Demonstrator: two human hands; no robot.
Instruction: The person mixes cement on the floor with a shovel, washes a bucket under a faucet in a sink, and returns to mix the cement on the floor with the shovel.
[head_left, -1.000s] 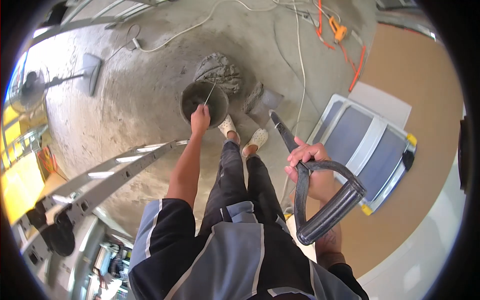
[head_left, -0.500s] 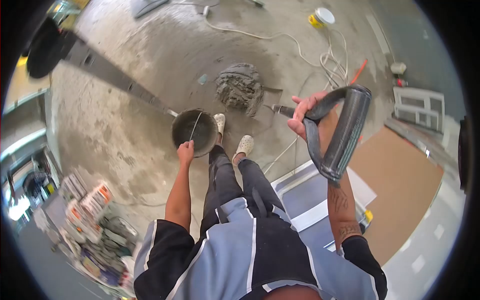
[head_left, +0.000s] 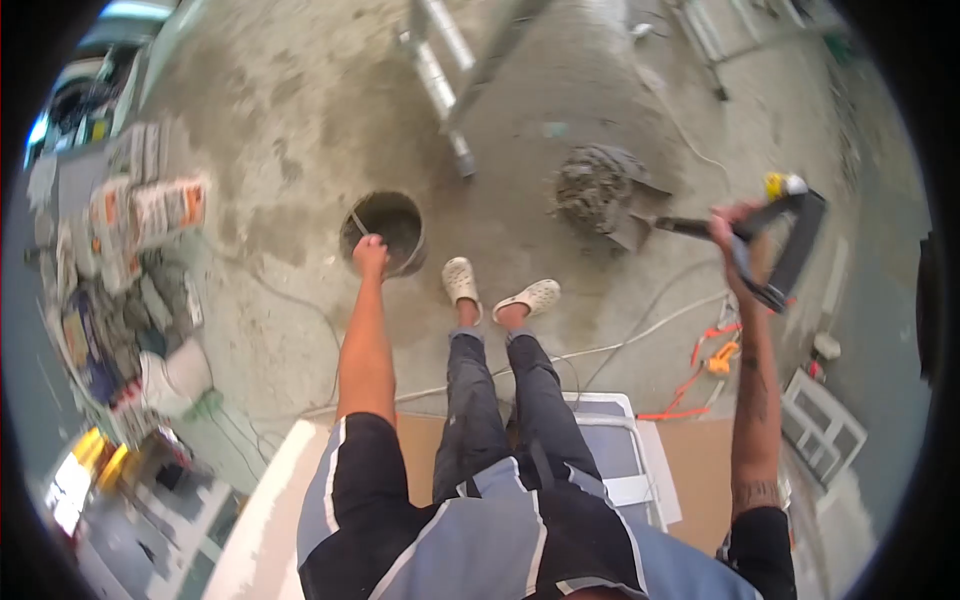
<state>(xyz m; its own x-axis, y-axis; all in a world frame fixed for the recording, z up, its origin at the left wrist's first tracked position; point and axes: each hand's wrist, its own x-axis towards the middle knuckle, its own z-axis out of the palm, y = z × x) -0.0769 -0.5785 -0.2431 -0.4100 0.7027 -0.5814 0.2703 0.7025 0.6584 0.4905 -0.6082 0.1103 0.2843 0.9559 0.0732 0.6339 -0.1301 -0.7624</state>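
Note:
My left hand [head_left: 370, 257] is closed on the thin wire handle of a dark round bucket [head_left: 403, 222], which hangs or stands left of my feet; its inside is dark. To the right, my right hand [head_left: 735, 225] is wrapped round the black shaft of a shovel, just below its D-shaped handle [head_left: 798, 245]. The shovel's blade [head_left: 632, 230] lies against a heap of wet grey mortar [head_left: 597, 190] on the concrete floor. Motion blurs the right hand somewhat.
A ladder's legs [head_left: 440, 90] stand beyond the bucket. Bags [head_left: 165, 210] and rubble are piled at the left. Cables [head_left: 640, 335] cross the floor by my cream clogs [head_left: 530, 298]. An orange tool [head_left: 722, 358], a framed panel [head_left: 610, 440] and brown board [head_left: 700, 460] are at the lower right.
The view has turned, so the ladder, heap and bags appear elsewhere. The bucket has moved away from the heap with my left hand. My right hand still holds the shovel, now farther out to the right.

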